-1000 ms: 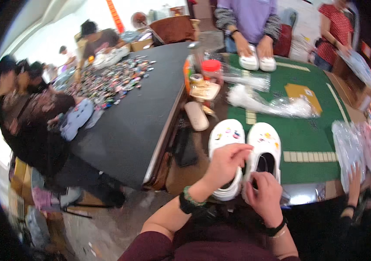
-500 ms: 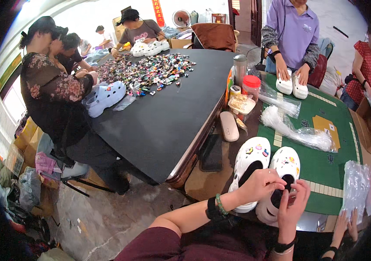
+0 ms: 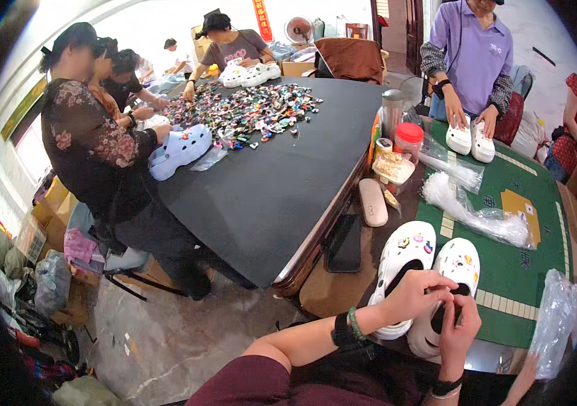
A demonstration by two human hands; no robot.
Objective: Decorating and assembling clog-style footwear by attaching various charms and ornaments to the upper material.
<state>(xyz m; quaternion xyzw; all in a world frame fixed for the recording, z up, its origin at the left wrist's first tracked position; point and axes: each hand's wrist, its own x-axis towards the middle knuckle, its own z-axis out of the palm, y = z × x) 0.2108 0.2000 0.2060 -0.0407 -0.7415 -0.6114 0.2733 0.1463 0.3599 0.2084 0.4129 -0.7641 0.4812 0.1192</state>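
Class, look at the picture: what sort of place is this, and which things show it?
Probably a small workshop for decorating clogs: a pile of colourful charms on a black table, several people working around it, and white clogs at the person's hands.

Two white clogs [image 3: 430, 271] with colourful charms lie side by side.

Two clogs [image 3: 430, 284] lie side by side on the near surface [image 3: 525, 271], at about five o'clock in the view. Both hands meet over the right clog [image 3: 454, 271], the left hand [image 3: 413, 298] touching the right hand [image 3: 457, 325]. Beyond them, toward two o'clock, lie plastic bags [image 3: 478, 216]. At eleven o'clock a heap of small charms [image 3: 248, 111] covers the far surface [image 3: 268, 196].
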